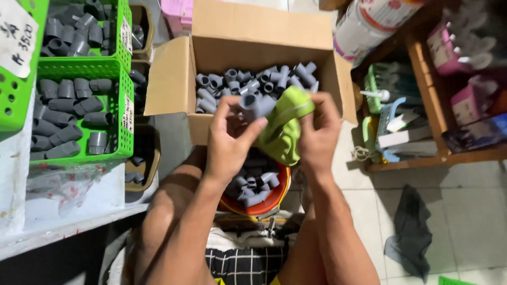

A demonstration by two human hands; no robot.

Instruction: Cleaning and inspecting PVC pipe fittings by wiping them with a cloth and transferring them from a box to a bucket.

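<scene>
Left hand (228, 143) grips a grey pipe fitting (255, 104), long axis toward 2 o'clock; right hand (317, 138) at 3 o'clock presses a green cloth (282, 126) against it.

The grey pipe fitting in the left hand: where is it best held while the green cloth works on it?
By its lower barrel, from the left, much as the left hand has it. The grey pipe fitting points one open socket up and the green cloth in the right hand covers its right side, so a left-side hold probably leaves the rest free.
</scene>
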